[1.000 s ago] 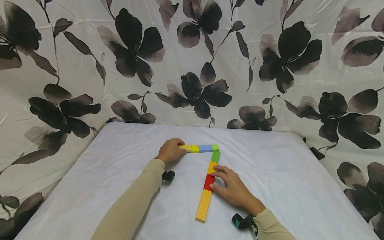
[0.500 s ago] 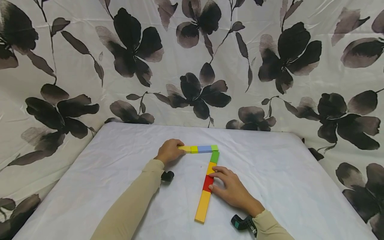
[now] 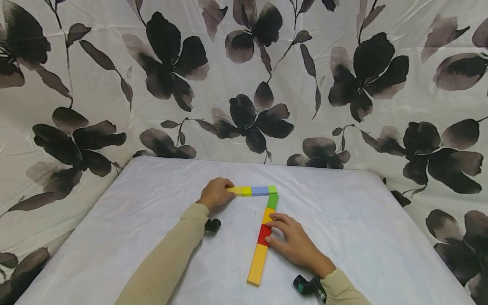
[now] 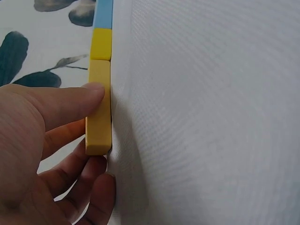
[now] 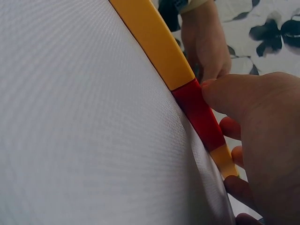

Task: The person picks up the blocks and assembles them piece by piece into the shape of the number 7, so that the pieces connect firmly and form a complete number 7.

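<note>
Two rows of coloured wooden blocks lie end to end on the white cloth, meeting at a corner. My left hand [image 3: 215, 193] pinches the tan-yellow block [image 4: 99, 126] at the left end of the far row. Beyond it come a yellow block [image 3: 247, 192], a blue block [image 3: 260, 191] and a light green block [image 3: 272, 189]. From that corner the second row runs toward me: a green block [image 3: 272, 201], an orange block [image 3: 268, 214], a red block [image 3: 263, 235] and a long orange block [image 3: 257, 266]. My right hand [image 3: 297, 241] touches the red and short orange blocks from the right, fingers relaxed.
A white cloth [image 3: 343, 237] covers the table. Behind and beside it hangs a floral curtain [image 3: 244, 76]. Black wrist cameras, such as the one by the right wrist [image 3: 306, 284], sit low near the tabletop.
The hands and blocks keep their places relative to one another. Only a slight shift of the head view shows.
</note>
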A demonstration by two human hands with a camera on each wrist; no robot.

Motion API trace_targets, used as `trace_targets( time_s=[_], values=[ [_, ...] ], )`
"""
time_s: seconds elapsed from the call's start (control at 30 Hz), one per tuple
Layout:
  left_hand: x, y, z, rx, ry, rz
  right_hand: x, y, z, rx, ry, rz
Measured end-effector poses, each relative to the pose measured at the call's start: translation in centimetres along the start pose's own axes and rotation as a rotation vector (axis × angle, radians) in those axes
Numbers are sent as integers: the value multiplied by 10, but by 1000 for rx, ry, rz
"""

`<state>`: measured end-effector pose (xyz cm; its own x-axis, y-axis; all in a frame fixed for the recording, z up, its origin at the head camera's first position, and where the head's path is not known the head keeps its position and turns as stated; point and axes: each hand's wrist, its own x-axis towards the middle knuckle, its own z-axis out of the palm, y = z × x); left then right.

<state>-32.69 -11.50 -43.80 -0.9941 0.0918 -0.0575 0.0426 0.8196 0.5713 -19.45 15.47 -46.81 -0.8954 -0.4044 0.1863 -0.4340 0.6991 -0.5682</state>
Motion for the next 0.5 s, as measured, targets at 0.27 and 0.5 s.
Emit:
trace_targets(
  time_s=[0.27,0.5],
  values=[
    [2,-4,2,14,10,34,-1,2,2,0,-2,-9],
    [1,-3,1,-17,-17,24,0,4,1,-5,3,-15]
  ],
)
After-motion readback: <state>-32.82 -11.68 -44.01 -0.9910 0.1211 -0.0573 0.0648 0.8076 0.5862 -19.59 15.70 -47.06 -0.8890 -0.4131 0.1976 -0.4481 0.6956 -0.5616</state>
